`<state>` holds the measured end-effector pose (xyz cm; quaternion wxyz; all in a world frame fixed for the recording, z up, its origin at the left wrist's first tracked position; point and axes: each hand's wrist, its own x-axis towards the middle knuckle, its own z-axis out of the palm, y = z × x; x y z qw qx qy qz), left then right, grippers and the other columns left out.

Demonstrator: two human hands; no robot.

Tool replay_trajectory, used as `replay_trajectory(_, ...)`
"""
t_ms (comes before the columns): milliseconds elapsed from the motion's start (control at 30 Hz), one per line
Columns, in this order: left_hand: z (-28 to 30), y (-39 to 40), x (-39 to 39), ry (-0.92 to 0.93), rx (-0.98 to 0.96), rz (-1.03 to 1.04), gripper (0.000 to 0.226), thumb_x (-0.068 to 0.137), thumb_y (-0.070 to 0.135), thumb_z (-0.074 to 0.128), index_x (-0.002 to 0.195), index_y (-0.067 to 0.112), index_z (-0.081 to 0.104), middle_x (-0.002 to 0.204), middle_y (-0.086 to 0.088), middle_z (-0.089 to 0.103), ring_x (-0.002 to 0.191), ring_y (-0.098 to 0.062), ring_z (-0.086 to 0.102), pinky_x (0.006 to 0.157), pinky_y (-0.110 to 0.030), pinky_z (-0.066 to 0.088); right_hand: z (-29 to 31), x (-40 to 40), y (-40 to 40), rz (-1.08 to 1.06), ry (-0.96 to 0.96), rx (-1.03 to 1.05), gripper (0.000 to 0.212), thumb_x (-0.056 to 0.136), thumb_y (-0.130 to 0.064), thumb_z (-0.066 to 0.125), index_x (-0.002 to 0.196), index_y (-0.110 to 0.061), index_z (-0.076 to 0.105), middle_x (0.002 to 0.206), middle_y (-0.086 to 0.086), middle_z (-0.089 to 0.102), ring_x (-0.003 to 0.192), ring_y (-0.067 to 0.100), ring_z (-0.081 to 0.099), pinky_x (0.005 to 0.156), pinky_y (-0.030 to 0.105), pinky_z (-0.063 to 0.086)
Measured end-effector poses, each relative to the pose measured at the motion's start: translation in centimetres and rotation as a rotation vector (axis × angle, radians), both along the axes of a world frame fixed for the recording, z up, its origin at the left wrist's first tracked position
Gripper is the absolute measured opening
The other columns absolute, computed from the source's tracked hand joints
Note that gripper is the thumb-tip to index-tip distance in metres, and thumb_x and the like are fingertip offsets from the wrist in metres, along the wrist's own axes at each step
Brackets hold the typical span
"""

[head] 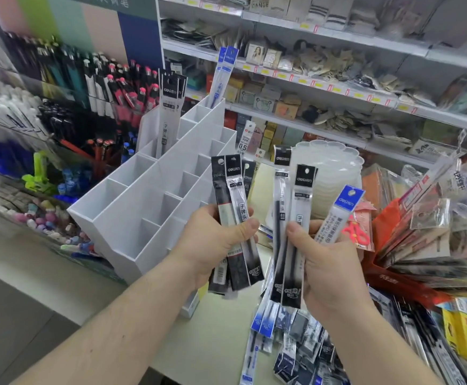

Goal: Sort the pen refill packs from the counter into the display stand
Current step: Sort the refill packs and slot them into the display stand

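Observation:
My left hand [215,243] grips a fan of black-topped refill packs [233,190] above the counter. My right hand [329,262] grips two black-topped packs [296,195] and one blue-topped pack [340,212]. Both hands hover just right of the white display stand [132,207], whose many compartments stand mostly bare. Black packs [170,112] stand in a rear left slot and blue packs [225,70] in the rear right slot. More loose packs [288,337] lie piled on the counter below my right hand.
Pen racks [68,107] fill the left side behind the stand. A stack of clear plastic lids [335,173] sits behind my right hand. Bagged goods and an orange-red box [410,245] crowd the right. Shop shelves [338,87] run along the back.

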<state>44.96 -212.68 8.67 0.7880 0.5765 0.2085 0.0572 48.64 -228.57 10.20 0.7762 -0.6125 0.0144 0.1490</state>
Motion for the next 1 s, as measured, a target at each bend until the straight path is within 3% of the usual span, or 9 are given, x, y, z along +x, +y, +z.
replay_trajectory(133,0.2,-0.5,-0.1,-0.002,-0.012,-0.016,0.042,0.065,0.019,0.080,0.104,0.008,0.070,0.101,-0.014,0.076,0.098,-0.032,0.072,0.088,-0.047,0.058,-0.1,-0.6,0.6,0.030,-0.035,-0.031,0.008,0.081,-0.008,0.072,0.075,-0.012,0.067,0.077,0.015,0.072,0.074,0.032,0.073,0.074,0.048,0.060)
replay_trajectory(233,0.5,-0.7,-0.2,-0.031,-0.053,-0.062,0.044,0.063,0.021,0.077,0.104,0.007,0.069,0.099,-0.014,0.076,0.093,-0.032,0.073,0.081,-0.043,0.060,0.2,-0.8,1.0,0.046,-0.066,-0.068,0.034,0.085,-0.006,0.070,0.059,-0.026,0.069,0.071,0.008,0.072,0.072,0.029,0.073,0.074,0.048,0.060)
replay_trajectory(400,0.5,-0.9,-0.3,-0.054,-0.058,-0.090,0.047,0.058,0.026,0.076,0.101,0.009,0.068,0.093,-0.010,0.077,0.086,-0.026,0.075,0.069,-0.033,0.060,0.2,-1.1,1.4,0.014,-0.119,-0.150,0.034,0.085,-0.009,0.074,0.061,-0.033,0.070,0.070,0.004,0.072,0.074,0.028,0.073,0.077,0.050,0.060)
replay_trajectory(533,0.9,-0.8,-0.5,-0.027,-0.043,-0.133,0.061,0.053,0.025,0.082,0.109,0.006,0.067,0.098,-0.011,0.077,0.092,-0.028,0.074,0.080,-0.040,0.058,0.0,-1.1,1.3,0.006,-0.129,-0.148,0.019,0.086,-0.009,0.073,0.071,-0.019,0.068,0.074,0.009,0.073,0.075,0.032,0.073,0.072,0.046,0.061)
replay_trajectory(667,1.1,-0.4,-0.6,-0.019,-0.062,-0.146,0.044,0.061,0.009,0.079,0.104,0.006,0.069,0.095,-0.011,0.077,0.084,-0.025,0.075,0.072,-0.035,0.060,0.0,-0.8,1.2,0.020,-0.126,-0.166,0.009,0.084,-0.009,0.074,0.082,-0.009,0.065,0.082,0.015,0.075,0.081,0.034,0.074,0.080,0.052,0.059)
replay_trajectory(800,0.8,0.2,-0.4,0.031,-0.012,-0.132,0.026,0.079,-0.003,0.074,0.101,0.010,0.071,0.097,-0.011,0.077,0.088,-0.028,0.074,0.079,-0.040,0.059,0.9,0.2,0.3,0.079,-0.131,-0.108,0.031,0.073,-0.023,0.077,0.090,0.000,0.066,0.090,0.024,0.073,0.088,0.042,0.072,0.084,0.059,0.056)
replay_trajectory(867,0.8,0.5,-0.3,0.049,0.025,-0.147,0.024,0.081,-0.002,0.073,0.101,0.011,0.072,0.098,-0.010,0.077,0.092,-0.027,0.074,0.084,-0.042,0.058,1.7,0.7,-0.1,0.166,-0.177,-0.100,0.040,0.067,-0.026,0.078,0.091,0.005,0.066,0.088,0.023,0.073,0.078,0.034,0.073,0.071,0.043,0.060)
replay_trajectory(933,0.9,0.4,-0.3,0.060,0.048,-0.172,0.023,0.082,-0.002,0.073,0.102,0.011,0.072,0.098,-0.010,0.077,0.092,-0.027,0.074,0.084,-0.041,0.058,2.3,0.8,0.1,0.239,-0.194,-0.095,0.022,0.074,-0.016,0.074,0.081,0.002,0.066,0.071,0.012,0.071,0.056,0.012,0.066,0.048,0.019,0.051)
replay_trajectory(1000,1.1,0.2,-0.3,0.058,0.033,-0.212,0.024,0.084,-0.002,0.071,0.106,0.008,0.071,0.099,-0.013,0.076,0.093,-0.030,0.074,0.083,-0.043,0.059,2.6,0.8,0.6,0.270,-0.163,-0.080,0.009,0.083,-0.001,0.068,0.075,-0.001,0.063,0.058,0.002,0.067,0.045,0.004,0.060,0.041,0.013,0.043)
